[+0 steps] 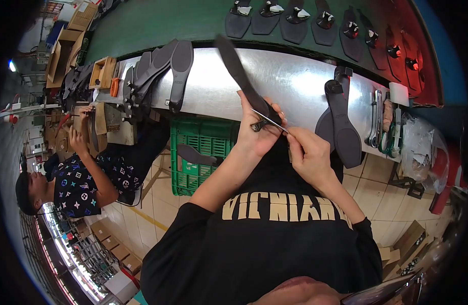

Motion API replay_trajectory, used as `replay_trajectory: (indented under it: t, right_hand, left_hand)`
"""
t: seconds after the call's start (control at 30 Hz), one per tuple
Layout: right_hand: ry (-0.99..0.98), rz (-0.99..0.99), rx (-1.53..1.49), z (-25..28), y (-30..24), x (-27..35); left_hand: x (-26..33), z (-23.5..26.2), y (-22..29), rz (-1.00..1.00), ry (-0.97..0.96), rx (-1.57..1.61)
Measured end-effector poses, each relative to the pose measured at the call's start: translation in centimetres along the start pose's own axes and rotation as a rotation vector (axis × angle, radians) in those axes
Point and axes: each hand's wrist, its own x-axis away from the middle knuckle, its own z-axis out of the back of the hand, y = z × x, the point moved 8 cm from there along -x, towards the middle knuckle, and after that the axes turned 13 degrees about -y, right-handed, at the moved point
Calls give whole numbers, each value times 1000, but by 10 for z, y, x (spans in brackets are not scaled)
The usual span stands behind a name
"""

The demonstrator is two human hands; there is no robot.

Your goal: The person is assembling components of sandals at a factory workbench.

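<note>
Steel table [274, 76] runs just beyond both hands, green crate [203, 147] below the left hand. Left hand [259, 129] wraps the heel end of a long dark sole [239, 76], toe angled up-left over the table. Right hand [307, 152] pinches a thin metal blade [269, 121] against the sole beside the left fingers; likely risk: blade slips and nicks them.

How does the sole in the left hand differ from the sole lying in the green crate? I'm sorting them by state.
The held sole is gripped in the left hand and points up over the metal bench; the crate sole lies flat, untouched, on the green crate. The right hand puts a thin blade to the held sole; nothing touches the crate sole. Both are dark, long and narrow.
</note>
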Motion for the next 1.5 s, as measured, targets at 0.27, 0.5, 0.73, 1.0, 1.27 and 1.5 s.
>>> replay_trajectory:
  t: [0.27, 0.5, 0.73, 1.0, 1.27, 1.5]
  right_hand:
    - [-29, -36, -1, 0, 5, 0]
    - [-57, -12, 114, -5, 7, 0]
    - [-118, -55, -72, -17, 9, 5]
    - [-143, -9, -188, -11, -7, 7]
    - [10, -42, 8, -11, 14, -5]
    - [-53, -22, -21, -25, 12, -4]
  left_hand:
    - [6, 5, 6, 23, 99, -76]
    - [6, 12, 6, -73, 241, -173]
    - [5, 16, 5, -35, 304, -184]
    - [-1, 7, 24, 21, 214, -269]
    - [2, 7, 27, -81, 275, -274]
    - [5, 16, 22, -44, 382, -188]
